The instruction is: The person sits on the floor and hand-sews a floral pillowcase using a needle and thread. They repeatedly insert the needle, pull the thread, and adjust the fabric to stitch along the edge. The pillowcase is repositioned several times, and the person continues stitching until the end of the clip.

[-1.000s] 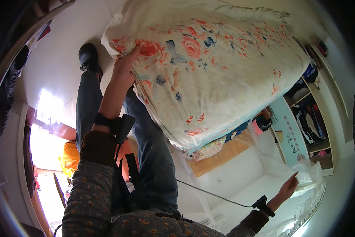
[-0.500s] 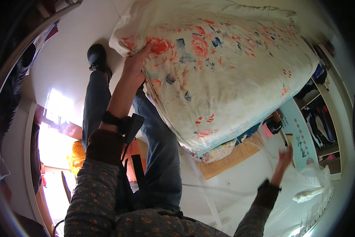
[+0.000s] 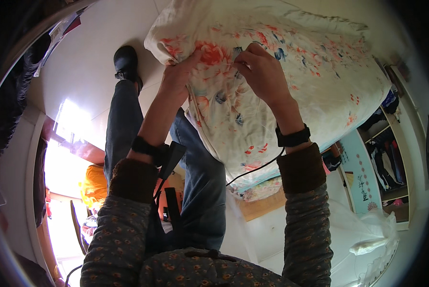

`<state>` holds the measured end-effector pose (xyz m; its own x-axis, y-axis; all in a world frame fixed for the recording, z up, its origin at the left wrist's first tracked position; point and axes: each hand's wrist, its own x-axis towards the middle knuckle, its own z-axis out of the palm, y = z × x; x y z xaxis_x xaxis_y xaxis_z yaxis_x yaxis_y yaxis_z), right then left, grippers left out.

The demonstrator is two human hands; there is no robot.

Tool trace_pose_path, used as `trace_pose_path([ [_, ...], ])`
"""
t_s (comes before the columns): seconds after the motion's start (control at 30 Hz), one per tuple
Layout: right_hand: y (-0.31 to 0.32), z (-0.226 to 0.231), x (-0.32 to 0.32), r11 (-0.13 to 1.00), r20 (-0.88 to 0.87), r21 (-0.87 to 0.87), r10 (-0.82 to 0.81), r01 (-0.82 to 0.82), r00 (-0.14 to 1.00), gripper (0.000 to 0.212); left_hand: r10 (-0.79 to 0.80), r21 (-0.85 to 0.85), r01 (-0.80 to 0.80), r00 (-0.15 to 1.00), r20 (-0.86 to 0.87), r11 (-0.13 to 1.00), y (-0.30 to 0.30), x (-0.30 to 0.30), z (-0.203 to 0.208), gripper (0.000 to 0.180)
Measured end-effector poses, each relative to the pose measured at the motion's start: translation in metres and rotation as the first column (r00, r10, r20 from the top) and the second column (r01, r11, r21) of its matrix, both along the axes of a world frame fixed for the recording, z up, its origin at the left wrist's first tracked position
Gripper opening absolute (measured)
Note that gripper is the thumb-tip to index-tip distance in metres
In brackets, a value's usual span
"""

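Observation:
A white quilt (image 3: 314,100) with red, orange and blue-grey flowers spreads over the bed in front of me. My left hand (image 3: 182,74) grips its near left edge, thumb on top and the other fingers hidden beneath the cloth. Just to the right, my right hand (image 3: 264,76) is above the printed flowers, thumb and forefinger pinched together. Whatever is between those fingertips is too small to make out. Dark bands circle both wrists, and a black cable (image 3: 257,168) runs from the right one.
My jeans-clad legs (image 3: 200,191) are beside the bed, one black shoe (image 3: 126,62) on the pale floor. On the right stand an open wardrobe (image 3: 386,158) of clothes and a clear plastic sheet (image 3: 367,246). An orange bag (image 3: 94,184) lies at left near bright light.
My right hand has come from far out on the right, in over the quilt beside my left hand. The left hand keeps its hold on the edge. The view has shifted slightly.

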<state>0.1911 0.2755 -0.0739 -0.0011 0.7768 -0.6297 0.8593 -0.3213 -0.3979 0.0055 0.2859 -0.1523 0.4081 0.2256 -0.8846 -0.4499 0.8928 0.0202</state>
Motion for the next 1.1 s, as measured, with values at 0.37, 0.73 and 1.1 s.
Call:
trace_pose_path([
  [0.37,-0.002,-0.011,0.004,0.996,-0.163,0.024,-0.085,0.09,0.983,0.008,-0.025,-0.019,0.025,0.999,-0.021,1.0,-0.002,-0.004,-0.001,0.041],
  [0.73,0.026,-0.017,0.03,0.887,0.144,0.435,0.099,-0.153,0.985,0.009,-0.021,-0.03,0.02,0.999,-0.027,0.999,0.0,-0.004,0.001,0.04],
  [1.1,0.006,0.038,0.149,0.802,0.45,0.593,-0.26,-0.068,0.854,0.005,-0.023,-0.037,0.02,0.998,-0.065,0.999,-0.005,-0.003,-0.011,0.042],
])
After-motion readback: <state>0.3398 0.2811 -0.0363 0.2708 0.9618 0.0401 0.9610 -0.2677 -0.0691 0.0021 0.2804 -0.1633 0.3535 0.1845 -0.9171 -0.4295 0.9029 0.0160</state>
